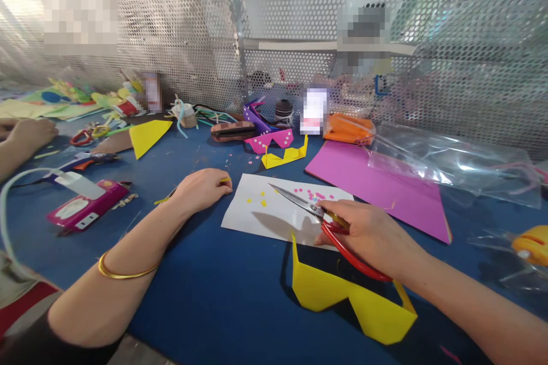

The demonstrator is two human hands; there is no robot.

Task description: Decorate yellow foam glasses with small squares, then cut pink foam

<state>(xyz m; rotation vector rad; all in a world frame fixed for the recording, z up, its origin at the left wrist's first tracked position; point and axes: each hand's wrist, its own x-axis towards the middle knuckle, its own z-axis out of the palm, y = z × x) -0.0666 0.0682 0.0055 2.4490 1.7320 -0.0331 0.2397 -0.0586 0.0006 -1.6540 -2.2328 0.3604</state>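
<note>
The red-handled scissors have slim, pointed silver blades.

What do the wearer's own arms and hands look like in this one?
Both the left hand and right hand are ungloved. The left forearm wears a thin gold bracelet, with a black sleeve near the elbow; no sleeve shows on the right.

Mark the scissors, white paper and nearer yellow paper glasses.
Scissors [314,208]: head view, on the pivot.
White paper [274,212]: head view, bare middle.
Nearer yellow paper glasses [346,291]: head view, on the bridge.
</note>
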